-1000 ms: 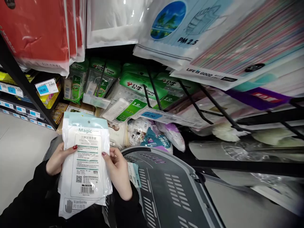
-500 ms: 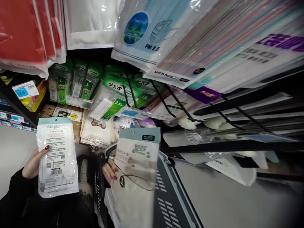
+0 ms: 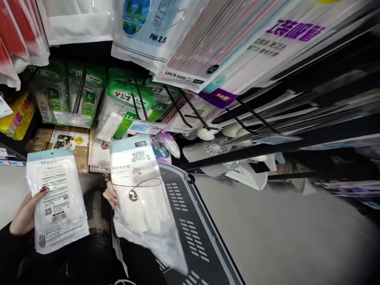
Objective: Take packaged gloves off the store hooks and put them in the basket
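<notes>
On the left, my left hand (image 3: 26, 213) grips a white and pale teal glove packet (image 3: 59, 198), thumb on its front. Its printed side faces up, with a barcode, text and a small hand drawing. My right hand (image 3: 111, 194) pinches the left edge of another glove packet (image 3: 142, 202), whose clear front shows white gloves. A dark cord lies in a loop across this second packet. Most of the right hand's fingers are behind it. Under the second packet stands a dark grey shopping basket (image 3: 190, 233) with a slotted side.
Power strips (image 3: 130, 103) in green packaging hang on hooks ahead. Above them hang a face mask pack (image 3: 148, 39) and a pack of drinking straws (image 3: 202, 47). Black hooks (image 3: 184, 107) stick out toward me. Cardboard boxes (image 3: 71, 148) sit on a low shelf at left.
The view has swung right, so the shelves sit further left. The right-hand packet has tilted, and its white gloves show more plainly. Both hands keep their packets.
</notes>
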`<state>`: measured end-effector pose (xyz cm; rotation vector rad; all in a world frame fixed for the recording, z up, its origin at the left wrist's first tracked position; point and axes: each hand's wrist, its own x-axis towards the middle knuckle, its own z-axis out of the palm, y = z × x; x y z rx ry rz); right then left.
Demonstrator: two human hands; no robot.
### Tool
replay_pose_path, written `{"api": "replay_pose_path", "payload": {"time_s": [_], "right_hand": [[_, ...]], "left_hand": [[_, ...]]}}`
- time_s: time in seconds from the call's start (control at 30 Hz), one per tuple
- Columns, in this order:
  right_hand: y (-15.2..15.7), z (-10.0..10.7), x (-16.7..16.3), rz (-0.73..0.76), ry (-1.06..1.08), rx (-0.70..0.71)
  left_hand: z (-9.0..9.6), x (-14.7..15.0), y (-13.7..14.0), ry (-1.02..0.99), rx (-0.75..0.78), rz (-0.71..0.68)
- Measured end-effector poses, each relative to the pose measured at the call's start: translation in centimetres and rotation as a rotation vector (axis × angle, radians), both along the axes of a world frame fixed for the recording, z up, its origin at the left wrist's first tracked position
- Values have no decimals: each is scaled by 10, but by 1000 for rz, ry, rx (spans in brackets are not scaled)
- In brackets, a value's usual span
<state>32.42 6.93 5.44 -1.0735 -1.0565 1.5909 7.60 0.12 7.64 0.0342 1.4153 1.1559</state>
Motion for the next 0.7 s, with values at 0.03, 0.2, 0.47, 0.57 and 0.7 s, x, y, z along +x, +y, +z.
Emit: {"api": "replay_pose_path", "payload": {"time_s": [0.03, 0.2, 0.47, 0.57, 0.7], "right_hand": [[1, -3, -1, -27, -129, 50], [-1, -2, -15, -193, -493, 146], [2, 9, -24, -143, -779, 126], [9, 7, -22, -45, -378, -59], [16, 14, -16, 70, 70, -347]], "left_hand": [[-1, 6, 0, -4, 13, -8], [-5, 37, -1, -14, 163, -56], [2, 45, 6, 50, 204, -222], [5, 46, 11, 24, 165, -169], [4, 46, 19, -76, 92, -97]]}}
